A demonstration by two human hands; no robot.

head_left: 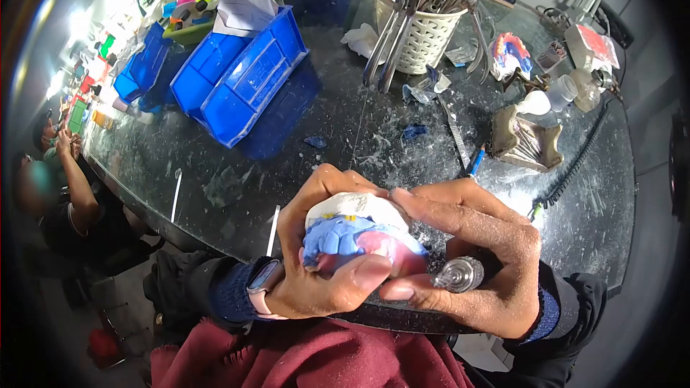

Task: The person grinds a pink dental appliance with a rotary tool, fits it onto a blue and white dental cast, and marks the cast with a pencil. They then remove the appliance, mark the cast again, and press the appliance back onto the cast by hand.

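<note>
My left hand (pixel 327 273) is wrapped around a dental model (pixel 352 208), its thumb across the front. The model has a white plaster part on top, blue material with tooth shapes beneath, small yellow spots between them, and pink material (pixel 392 248) low on the right. In my right hand (pixel 496 244) lies a shiny ridged metal piece, which looks like the end of a dental handpiece (pixel 458 274), between thumb and curled fingers. My right fingertips touch the model's upper right edge. White dust coats the right fingers. The model's underside is hidden.
Blue bins (pixel 251 75) stand at the back left. A white basket (pixel 424 43) holds metal tools and scissors. Rightward are another dental model (pixel 510 54), a bur-holding block (pixel 525 140), a blue-tipped knife (pixel 460 136) and a coiled cord (pixel 582 162). A person (pixel 72 201) sits at left.
</note>
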